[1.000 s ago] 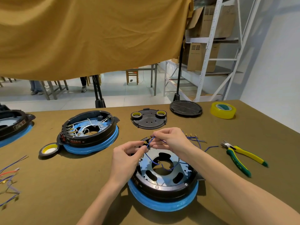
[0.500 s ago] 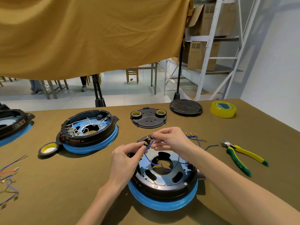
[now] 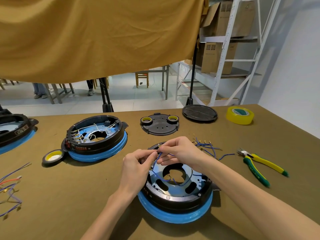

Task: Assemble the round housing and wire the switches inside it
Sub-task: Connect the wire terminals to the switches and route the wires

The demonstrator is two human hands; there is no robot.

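— So, where do we stand in the head view?
— Our round housing [image 3: 174, 189] sits near us on the table [image 3: 86, 196], black on a blue ring. Our left hand [image 3: 136, 165] and right hand [image 3: 180, 149] meet over its far rim, both pinching the blue wire [image 3: 160, 155] with curled fingers.
— And around it?
— Loose blue leads [image 3: 207, 147] lie just right of the hands, pliers [image 3: 258, 164] farther right. A second housing [image 3: 97, 137] with white wiring sits to the far left, yellow tape [image 3: 239, 115] far right.
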